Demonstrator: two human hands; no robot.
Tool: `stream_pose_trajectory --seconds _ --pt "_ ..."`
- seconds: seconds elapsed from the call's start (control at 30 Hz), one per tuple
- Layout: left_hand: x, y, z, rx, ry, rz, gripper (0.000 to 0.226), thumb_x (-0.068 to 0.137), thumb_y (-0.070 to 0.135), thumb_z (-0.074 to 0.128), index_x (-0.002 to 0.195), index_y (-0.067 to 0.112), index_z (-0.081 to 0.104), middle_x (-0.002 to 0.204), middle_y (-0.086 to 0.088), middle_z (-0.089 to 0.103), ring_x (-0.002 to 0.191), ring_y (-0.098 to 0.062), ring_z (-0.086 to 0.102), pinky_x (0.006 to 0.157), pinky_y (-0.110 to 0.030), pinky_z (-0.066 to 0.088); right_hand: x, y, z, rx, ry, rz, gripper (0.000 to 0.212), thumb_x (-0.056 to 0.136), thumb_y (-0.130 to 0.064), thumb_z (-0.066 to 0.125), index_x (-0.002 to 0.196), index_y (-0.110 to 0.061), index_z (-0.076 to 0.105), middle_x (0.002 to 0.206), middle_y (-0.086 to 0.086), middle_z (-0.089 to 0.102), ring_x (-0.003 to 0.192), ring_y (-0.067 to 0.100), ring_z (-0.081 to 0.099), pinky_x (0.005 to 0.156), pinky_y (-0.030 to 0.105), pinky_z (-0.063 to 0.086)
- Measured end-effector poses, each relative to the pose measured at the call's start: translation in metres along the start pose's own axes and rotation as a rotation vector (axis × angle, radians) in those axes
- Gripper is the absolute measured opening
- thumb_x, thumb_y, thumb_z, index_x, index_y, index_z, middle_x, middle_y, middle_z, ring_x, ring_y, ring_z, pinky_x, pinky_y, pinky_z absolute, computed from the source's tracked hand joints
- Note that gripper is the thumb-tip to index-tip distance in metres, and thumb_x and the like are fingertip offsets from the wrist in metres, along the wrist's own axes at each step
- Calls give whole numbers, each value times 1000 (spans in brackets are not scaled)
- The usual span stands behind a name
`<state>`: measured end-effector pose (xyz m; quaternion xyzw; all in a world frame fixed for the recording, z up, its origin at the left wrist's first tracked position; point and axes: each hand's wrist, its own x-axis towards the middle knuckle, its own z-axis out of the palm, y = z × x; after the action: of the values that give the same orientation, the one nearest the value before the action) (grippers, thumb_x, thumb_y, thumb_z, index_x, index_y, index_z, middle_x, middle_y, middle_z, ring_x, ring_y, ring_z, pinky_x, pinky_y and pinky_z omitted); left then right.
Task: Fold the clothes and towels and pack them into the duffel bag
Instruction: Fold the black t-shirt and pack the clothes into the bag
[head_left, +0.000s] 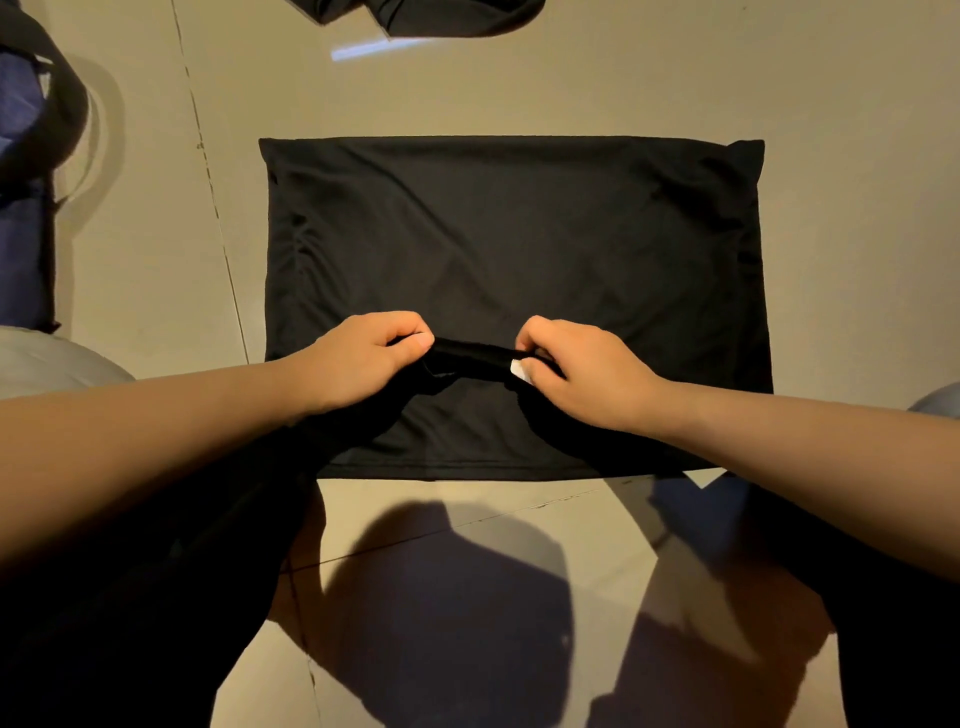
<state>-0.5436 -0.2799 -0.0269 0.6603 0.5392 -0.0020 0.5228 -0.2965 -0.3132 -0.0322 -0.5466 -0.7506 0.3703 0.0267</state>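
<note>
A black garment (509, 234) lies spread flat on the beige tiled floor, roughly rectangular. Near its front middle, my left hand (363, 358) and my right hand (576, 369) each pinch one end of a bunched strip of the black fabric, probably the collar, with a small white label (519, 370) showing by my right thumb. The strip is lifted slightly off the cloth between both hands. A dark blue duffel bag (23, 171) with a black strap stands at the left edge, only partly in view.
More dark clothing (415, 15) lies on the floor at the top edge. My knees in light fabric (47, 358) show at the left and right edges. Bare tiled floor (571, 78) surrounds the garment, with my shadows in front.
</note>
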Motion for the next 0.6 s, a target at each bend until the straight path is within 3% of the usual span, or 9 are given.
stream_pose_trajectory --seconds 0.13,0.27,0.37,0.5,0.6 --pt "4 0 -3 -51 22 -9 23 100 27 47 81 27 59 77 11 59 73 -4 51 72 -22 40 8 -2 -3 40 12 58 8 88 -20 60 89 -20 51 80 -10 49 76 16 48 67 30 35" --pt "1 1 -5 61 20 66 22 98 37 45 85 28 60 83 10 62 79 -6 56 76 -26 42 7 0 -9 -121 60 13 23 81 -13 63 85 -20 41 75 -5 49 72 24 50 62 32 30" --pt "-8 -5 3 447 -35 284 47 88 57 26 99 28 62 96 11 61 91 -10 58 80 -32 47 3 5 -7 -413 74 -234 26 68 -6 67 81 -17 46 70 3 52 61 31 54 56 30 27" --pt "-23 -27 23 813 -78 642 41 91 42 36 112 20 63 105 -1 59 88 -22 60 62 -32 53 -9 18 10 -699 -78 -582 29 65 -3 70 90 -12 58 73 8 55 51 28 52 51 32 38" --pt "-33 -40 23 950 -152 720 46 88 33 39 124 12 59 116 -8 59 94 -25 57 62 -34 53 -21 23 13 -759 -99 -655 26 73 -7 66 99 -12 62 83 7 58 58 26 53 54 33 40"
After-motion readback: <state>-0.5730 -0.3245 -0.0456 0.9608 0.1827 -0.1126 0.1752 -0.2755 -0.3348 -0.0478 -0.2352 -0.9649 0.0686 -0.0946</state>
